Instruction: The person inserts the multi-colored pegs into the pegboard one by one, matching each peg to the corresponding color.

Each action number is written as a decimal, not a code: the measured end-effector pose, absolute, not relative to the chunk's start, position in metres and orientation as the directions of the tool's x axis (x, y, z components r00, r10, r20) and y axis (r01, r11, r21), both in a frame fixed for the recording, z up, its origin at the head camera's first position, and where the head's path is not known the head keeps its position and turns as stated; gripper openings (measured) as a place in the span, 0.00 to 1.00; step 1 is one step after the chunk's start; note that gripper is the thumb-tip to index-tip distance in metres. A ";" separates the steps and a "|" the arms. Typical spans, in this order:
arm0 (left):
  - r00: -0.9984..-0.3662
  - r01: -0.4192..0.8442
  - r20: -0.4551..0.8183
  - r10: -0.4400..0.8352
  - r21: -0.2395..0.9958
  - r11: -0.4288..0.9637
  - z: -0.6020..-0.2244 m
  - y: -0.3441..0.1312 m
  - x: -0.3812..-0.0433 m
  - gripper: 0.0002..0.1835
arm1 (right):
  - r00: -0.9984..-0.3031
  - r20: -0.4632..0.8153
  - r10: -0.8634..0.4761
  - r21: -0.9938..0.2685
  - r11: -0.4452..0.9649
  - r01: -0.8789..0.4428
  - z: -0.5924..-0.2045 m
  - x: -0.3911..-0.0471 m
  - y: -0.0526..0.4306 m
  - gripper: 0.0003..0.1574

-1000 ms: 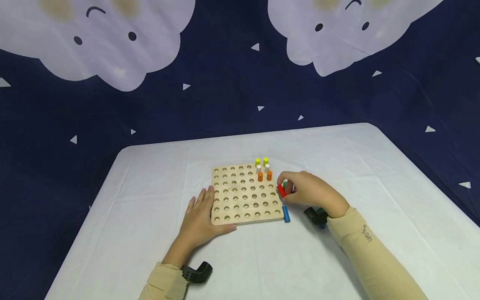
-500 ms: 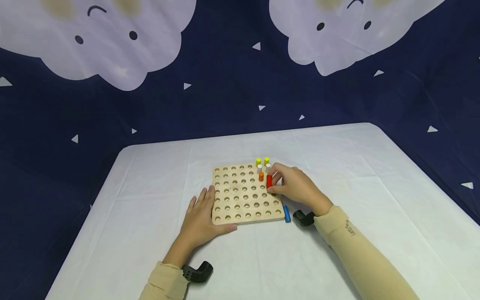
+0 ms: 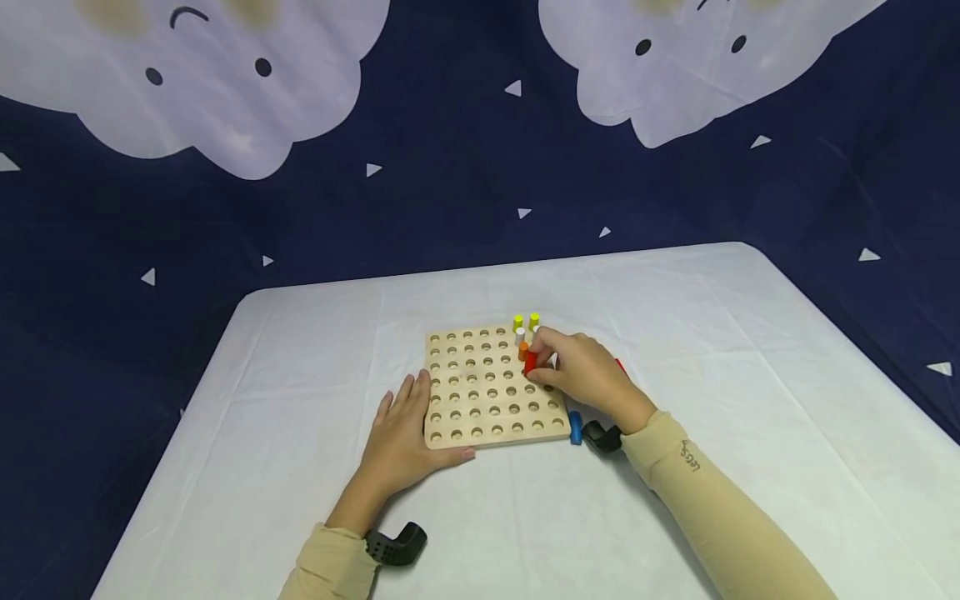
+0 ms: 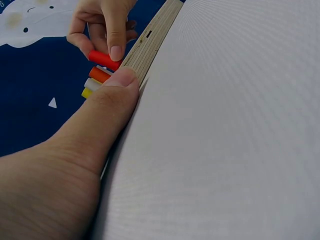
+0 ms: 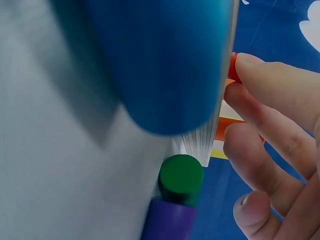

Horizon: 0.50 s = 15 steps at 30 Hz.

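My right hand (image 3: 588, 371) pinches a red peg (image 3: 531, 362) between thumb and fingertips, close over the holed wooden pegboard (image 3: 483, 438) near its right side. In the left wrist view the same red peg (image 4: 104, 59) meets the board's face at its lower end. Beside it on the board stand an orange peg (image 3: 522, 352), white pegs (image 3: 520, 337) and yellow pegs (image 3: 517, 322); my right hand covers part of this group. My left hand (image 3: 397, 429) rests at the board's near left corner, fingers straight along the left edge, thumb along the front edge.
A blue peg (image 3: 575, 427) lies on the white-covered table (image 3: 487, 525) by the board's right front corner. Another red piece (image 3: 620, 365) shows behind my right wrist. In the right wrist view a green peg (image 5: 181, 175) and a purple peg (image 5: 169, 220) lie right of the board.
My right hand has picked the red peg up from beside the board, carried it left over the board and turned it upright by the orange pegs. My left hand has stayed put.
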<state>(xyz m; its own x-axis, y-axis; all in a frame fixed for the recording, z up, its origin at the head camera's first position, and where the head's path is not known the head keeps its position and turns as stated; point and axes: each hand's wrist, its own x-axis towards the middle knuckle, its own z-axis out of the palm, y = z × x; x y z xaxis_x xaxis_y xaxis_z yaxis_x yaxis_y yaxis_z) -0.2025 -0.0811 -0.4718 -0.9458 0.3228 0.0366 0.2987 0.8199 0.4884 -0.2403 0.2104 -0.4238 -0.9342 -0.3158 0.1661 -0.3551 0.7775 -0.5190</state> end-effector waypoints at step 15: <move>-0.946 0.296 0.028 0.324 0.484 0.823 -0.471 -0.080 -0.203 0.77 | -0.887 0.274 -0.372 -0.389 0.800 -0.456 -0.426 -0.240 0.208 0.14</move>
<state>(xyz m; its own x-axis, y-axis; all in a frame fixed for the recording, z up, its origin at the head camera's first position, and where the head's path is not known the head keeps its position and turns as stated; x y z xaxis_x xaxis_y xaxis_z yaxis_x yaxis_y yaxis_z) -0.2025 -0.0802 -0.4712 -0.9457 0.3237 0.0279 0.2961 0.8233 0.4842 -0.2400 0.2082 -0.4257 -0.8867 -0.3722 0.2743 -0.4562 0.8004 -0.3889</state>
